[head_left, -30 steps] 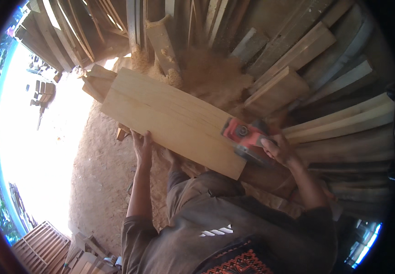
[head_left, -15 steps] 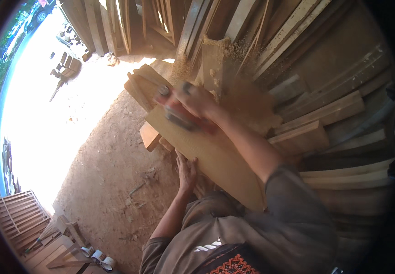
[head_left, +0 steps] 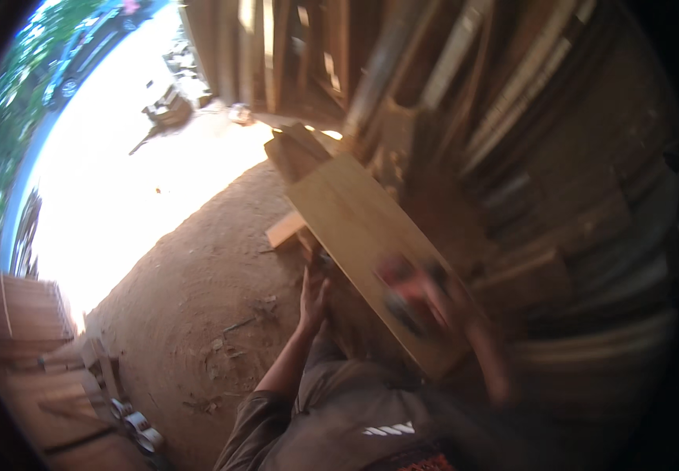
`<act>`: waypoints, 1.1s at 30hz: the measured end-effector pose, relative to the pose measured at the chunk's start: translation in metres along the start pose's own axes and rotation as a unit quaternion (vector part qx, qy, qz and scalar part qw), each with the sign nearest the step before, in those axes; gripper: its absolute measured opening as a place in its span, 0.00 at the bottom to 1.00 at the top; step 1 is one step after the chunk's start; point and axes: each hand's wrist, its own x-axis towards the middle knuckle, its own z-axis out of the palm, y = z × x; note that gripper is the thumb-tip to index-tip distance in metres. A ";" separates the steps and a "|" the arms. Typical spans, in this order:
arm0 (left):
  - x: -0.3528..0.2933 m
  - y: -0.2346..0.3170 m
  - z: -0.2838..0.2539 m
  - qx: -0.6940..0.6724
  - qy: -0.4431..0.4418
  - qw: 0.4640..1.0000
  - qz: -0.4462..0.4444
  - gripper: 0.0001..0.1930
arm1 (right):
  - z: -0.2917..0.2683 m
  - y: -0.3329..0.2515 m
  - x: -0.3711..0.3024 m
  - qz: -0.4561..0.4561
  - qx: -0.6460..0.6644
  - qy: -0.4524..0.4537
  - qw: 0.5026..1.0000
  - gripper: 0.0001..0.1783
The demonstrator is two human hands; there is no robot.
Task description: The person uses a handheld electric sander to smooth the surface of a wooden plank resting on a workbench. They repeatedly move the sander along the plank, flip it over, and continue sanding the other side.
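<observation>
A wide, pale wooden board (head_left: 355, 212) slants from the far end of the work spot down to my body's right side. My right hand (head_left: 451, 304), smeared by motion, is closed on a red power planer (head_left: 402, 282) resting on the near part of the board. Beside the board's left edge is my left hand (head_left: 313, 302), its fingers stretched out and apart, with nothing in them. A small gap seems to lie between it and the board.
Under the board's far end lie other timbers (head_left: 296, 153), and a short wood block (head_left: 285, 229) juts out to the left. Stacked planks (head_left: 551, 275) fill the right, and upright boards (head_left: 269, 55) stand at the back. Debris lies on the dirt floor (head_left: 190, 290).
The planer has come back with my right hand from the board's far end to its near part. My left hand has left the board's edge. The whole view has shifted.
</observation>
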 end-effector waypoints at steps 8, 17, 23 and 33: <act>-0.204 -0.179 -0.118 0.271 -0.026 0.833 -0.481 0.19 | -0.022 0.135 -0.188 0.107 0.090 0.134 0.981 0.19; -0.230 -0.222 -0.110 0.105 0.101 0.846 -0.512 0.23 | 0.013 0.001 -0.017 0.031 0.052 0.065 0.996 0.22; -0.175 -0.185 -0.132 0.018 0.164 0.893 -0.419 0.22 | 0.062 -0.121 0.181 0.009 0.041 0.012 0.999 0.24; -0.145 -0.149 -0.186 -0.265 0.215 0.887 -0.310 0.22 | 0.093 -0.193 0.274 0.007 0.074 -0.014 0.997 0.29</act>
